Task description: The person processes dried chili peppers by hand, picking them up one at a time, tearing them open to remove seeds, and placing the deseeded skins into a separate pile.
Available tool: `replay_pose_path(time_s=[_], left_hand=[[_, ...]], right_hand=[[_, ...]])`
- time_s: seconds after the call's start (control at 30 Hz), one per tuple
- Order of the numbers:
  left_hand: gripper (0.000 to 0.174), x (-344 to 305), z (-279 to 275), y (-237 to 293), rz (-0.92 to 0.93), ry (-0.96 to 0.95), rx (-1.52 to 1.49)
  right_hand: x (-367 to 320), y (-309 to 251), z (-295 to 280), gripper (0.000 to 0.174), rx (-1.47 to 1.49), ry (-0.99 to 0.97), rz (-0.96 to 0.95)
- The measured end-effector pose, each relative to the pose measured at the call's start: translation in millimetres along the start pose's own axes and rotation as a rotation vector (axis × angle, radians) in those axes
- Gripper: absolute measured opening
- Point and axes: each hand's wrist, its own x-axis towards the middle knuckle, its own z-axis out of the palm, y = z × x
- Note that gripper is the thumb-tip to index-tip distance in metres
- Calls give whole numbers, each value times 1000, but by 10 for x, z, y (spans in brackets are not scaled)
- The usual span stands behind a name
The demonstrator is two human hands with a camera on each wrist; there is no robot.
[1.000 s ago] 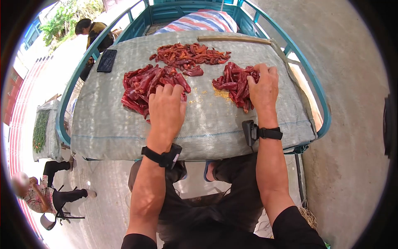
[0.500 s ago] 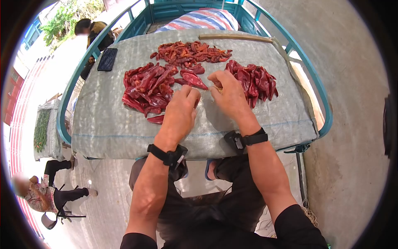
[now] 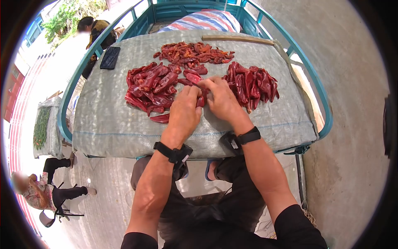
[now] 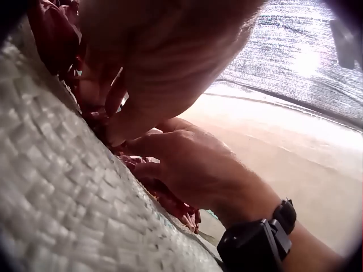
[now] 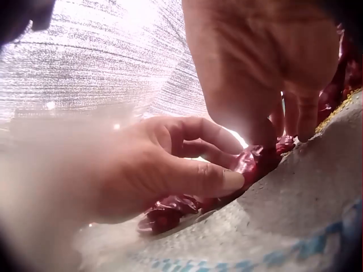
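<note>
My left hand (image 3: 185,111) pinches a red pepper (image 5: 248,161) between thumb and fingers, low over the grey woven cover (image 5: 317,187). Close beside it, my right hand (image 3: 224,101) points its fingers down at the same spot; its fingertips touch or nearly touch red peppers, and their grip is partly hidden. In the left wrist view the left hand (image 4: 170,56) is above and the right hand (image 4: 195,167) faces it. A pile of red peppers (image 3: 151,85) lies left of the hands, another pile (image 3: 253,85) to the right.
Smaller, orange-red peppers (image 3: 195,53) lie at the back centre, with a wooden strip (image 3: 238,39) behind. A dark phone (image 3: 110,57) rests at the back left. Teal rails (image 3: 309,70) flank the cover. Two people are off to the left, one (image 3: 39,191) seated.
My right hand has left the right pile and moved in beside the left hand. The left hand has shifted right and now pinches a pepper. The right pile looks wider.
</note>
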Motion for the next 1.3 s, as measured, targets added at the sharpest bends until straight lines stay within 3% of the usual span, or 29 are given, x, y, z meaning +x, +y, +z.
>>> replay_pose_path(time_s=[0.17,0.23,0.43,0.63,0.73,0.93,1.07,1.17,1.3], left_hand=[[40,-39,-162,63,-67,-102,-74],[41,-57,-179,7,-68,-55,-73],[44,-61,-180,32,-116,-10,-10],[49,-16,-148,71,-191,7,-17],[51,-20,-125,51,-174,23,-12],[53,-33,-95,99,-182,-2,40],[49,-24,17,26,-150,9,74],[42,-15,37,28,-139,42,105],[37,-10,3,94,-140,41,117]], right_hand=[[31,132,46,49,43,-62,3],[82,182,36,50,119,-76,6],[185,227,218,42,-89,34,-77],[244,143,185,21,-44,3,46],[217,115,57,17,106,102,74],[187,7,-292,21,462,160,337],[159,-5,-451,23,871,89,550],[132,73,-446,24,935,95,524],[144,158,-580,26,468,339,397]])
